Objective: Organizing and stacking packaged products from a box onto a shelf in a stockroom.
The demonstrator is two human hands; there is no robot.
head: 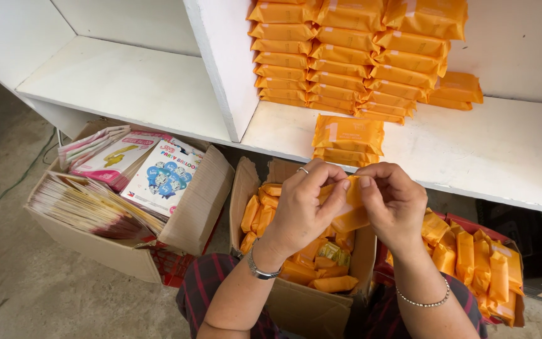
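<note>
we hold one orange packet [349,210] with both hands, left hand [302,204] and right hand [393,201], grip closed on it, above the box [302,301]. we should pinch the edges evenly.

Two hands show, the left hand [302,204] and the right hand [393,201], and between them they pinch one orange packet [349,210]. Three open cardboard boxes sit below the white shelf [490,150]: one box of balloon packs and flat sheets [199,207] to the left, one middle box [305,307] of orange packets, one right box [472,223] heaped with more. On the shelf stand three tall stacks of orange packets [346,56], with one short pile [456,91] to their right and one short pile [347,141] in front. There are two wrist pieces: one watch [260,270] and one bracelet [423,301]. One ring [303,169] shows on the left hand.
</note>
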